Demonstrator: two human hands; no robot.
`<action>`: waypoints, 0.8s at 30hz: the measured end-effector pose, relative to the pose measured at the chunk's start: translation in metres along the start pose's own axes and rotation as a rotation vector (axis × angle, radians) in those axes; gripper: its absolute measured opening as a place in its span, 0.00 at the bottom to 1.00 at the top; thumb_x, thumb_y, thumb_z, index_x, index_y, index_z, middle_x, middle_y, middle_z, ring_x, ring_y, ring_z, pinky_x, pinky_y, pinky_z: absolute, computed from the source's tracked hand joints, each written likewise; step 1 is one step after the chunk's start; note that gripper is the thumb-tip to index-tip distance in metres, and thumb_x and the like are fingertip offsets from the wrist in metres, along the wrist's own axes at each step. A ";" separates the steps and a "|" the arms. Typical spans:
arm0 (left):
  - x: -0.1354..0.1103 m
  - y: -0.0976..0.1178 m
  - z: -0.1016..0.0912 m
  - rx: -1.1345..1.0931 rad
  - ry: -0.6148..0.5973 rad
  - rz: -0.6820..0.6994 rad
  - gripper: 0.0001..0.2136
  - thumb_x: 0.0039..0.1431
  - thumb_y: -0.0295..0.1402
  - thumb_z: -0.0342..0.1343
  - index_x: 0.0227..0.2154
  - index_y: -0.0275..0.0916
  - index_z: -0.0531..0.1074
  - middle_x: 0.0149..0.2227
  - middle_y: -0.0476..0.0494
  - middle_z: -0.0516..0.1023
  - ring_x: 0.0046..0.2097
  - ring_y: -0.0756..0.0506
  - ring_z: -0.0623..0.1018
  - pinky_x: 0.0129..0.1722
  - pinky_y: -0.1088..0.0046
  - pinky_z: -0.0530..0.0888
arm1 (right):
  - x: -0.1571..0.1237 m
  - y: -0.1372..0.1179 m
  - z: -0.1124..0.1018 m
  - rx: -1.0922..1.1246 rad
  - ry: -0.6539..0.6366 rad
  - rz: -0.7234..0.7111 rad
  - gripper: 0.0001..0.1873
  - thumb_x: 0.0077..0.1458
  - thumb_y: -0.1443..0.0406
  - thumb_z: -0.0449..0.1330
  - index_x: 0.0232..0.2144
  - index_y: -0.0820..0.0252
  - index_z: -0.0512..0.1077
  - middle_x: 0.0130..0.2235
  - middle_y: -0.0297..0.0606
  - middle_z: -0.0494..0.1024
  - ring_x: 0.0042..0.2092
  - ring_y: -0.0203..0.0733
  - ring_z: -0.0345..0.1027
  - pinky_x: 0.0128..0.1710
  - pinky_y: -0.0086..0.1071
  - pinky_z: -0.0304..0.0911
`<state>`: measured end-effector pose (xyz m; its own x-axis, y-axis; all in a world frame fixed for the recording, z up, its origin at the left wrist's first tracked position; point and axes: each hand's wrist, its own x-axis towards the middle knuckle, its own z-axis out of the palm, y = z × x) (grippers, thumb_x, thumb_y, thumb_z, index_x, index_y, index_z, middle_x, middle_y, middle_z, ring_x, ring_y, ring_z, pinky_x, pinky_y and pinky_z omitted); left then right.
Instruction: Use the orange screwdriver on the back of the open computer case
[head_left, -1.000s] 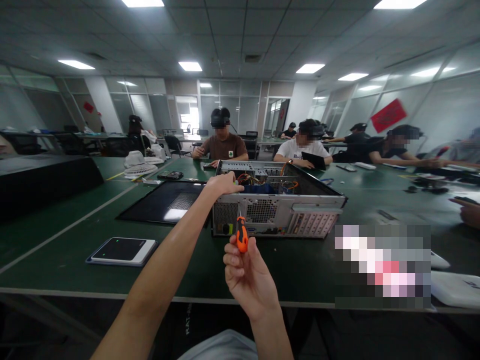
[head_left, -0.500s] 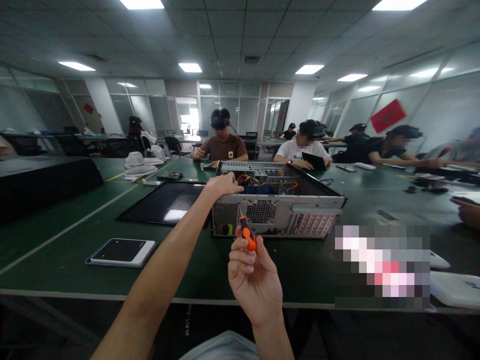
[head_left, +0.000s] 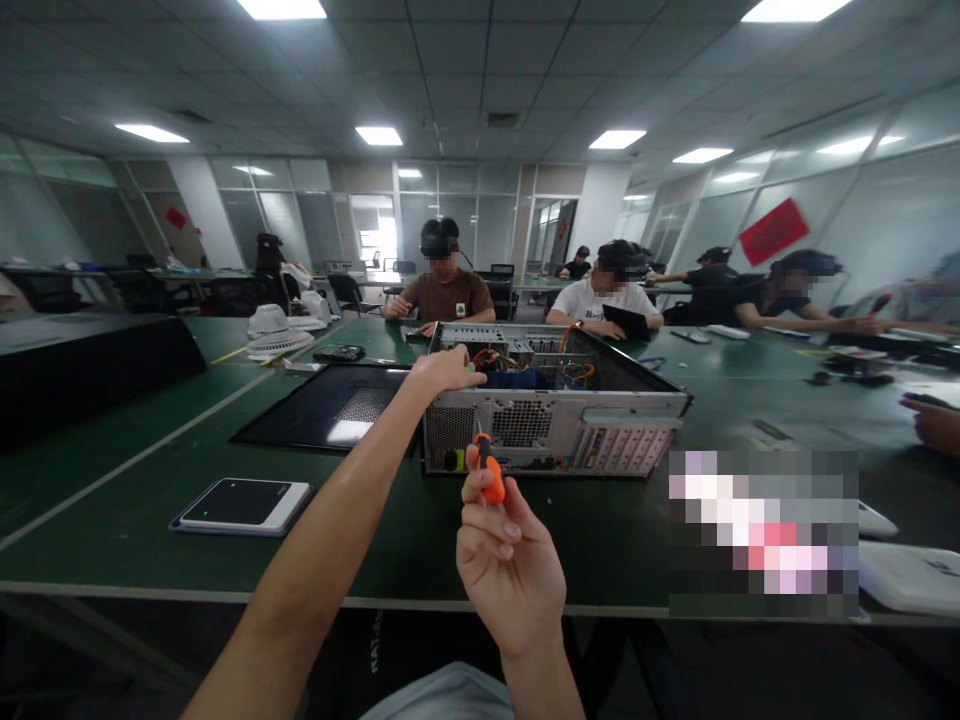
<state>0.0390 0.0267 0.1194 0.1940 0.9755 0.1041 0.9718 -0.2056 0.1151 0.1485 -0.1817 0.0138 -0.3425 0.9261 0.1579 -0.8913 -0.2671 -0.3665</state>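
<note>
An open computer case (head_left: 555, 400) lies on its side on the green table, its rear panel towards me and wires showing inside. My left hand (head_left: 448, 371) grips the near left corner of the case, the thumb along the top edge and some fingers hidden behind it. Before the rear panel, my right hand (head_left: 511, 560) holds an orange and black screwdriver (head_left: 492, 478) by its handle between thumb and fingers. The shaft points up towards the panel; I cannot tell whether the tip touches it.
Left of the case lies its black side panel (head_left: 315, 410). Closer to me is a white device with a dark top (head_left: 238, 503). A large black box (head_left: 97, 365) stands at far left, white fans (head_left: 274, 335) behind. People sit across the table. A blurred-out patch covers the right front.
The screwdriver has turned slightly in my right hand, its handle shifting a little left and standing more upright as the fingers move. My left hand stays on the case.
</note>
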 end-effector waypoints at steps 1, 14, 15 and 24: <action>0.000 0.000 0.000 -0.001 0.000 0.001 0.28 0.61 0.56 0.52 0.56 0.43 0.68 0.58 0.35 0.78 0.58 0.33 0.78 0.57 0.59 0.72 | 0.000 0.000 0.000 0.001 0.003 0.001 0.12 0.65 0.61 0.58 0.49 0.55 0.76 0.39 0.33 0.79 0.25 0.29 0.57 0.23 0.22 0.62; 0.001 -0.001 0.001 -0.013 0.005 0.014 0.27 0.61 0.55 0.53 0.56 0.41 0.68 0.57 0.33 0.78 0.57 0.33 0.78 0.55 0.58 0.72 | 0.004 0.003 0.004 0.365 0.037 0.166 0.16 0.71 0.60 0.51 0.51 0.65 0.71 0.38 0.36 0.75 0.27 0.23 0.66 0.28 0.15 0.66; 0.001 -0.001 0.001 -0.012 0.005 0.011 0.28 0.61 0.55 0.53 0.56 0.41 0.68 0.57 0.33 0.78 0.57 0.33 0.78 0.55 0.58 0.73 | 0.004 0.003 0.005 0.390 0.047 0.181 0.17 0.73 0.60 0.48 0.52 0.65 0.70 0.38 0.36 0.75 0.28 0.23 0.67 0.28 0.15 0.67; 0.003 -0.002 0.002 -0.025 0.009 0.012 0.27 0.61 0.55 0.53 0.56 0.42 0.68 0.57 0.33 0.78 0.57 0.32 0.78 0.54 0.57 0.72 | 0.007 -0.001 0.004 0.391 0.127 0.130 0.24 0.76 0.55 0.41 0.47 0.67 0.70 0.33 0.34 0.70 0.23 0.24 0.64 0.21 0.17 0.64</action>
<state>0.0379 0.0298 0.1173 0.2044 0.9722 0.1143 0.9658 -0.2193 0.1381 0.1458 -0.1765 0.0184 -0.4415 0.8972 0.0099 -0.8972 -0.4416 0.0032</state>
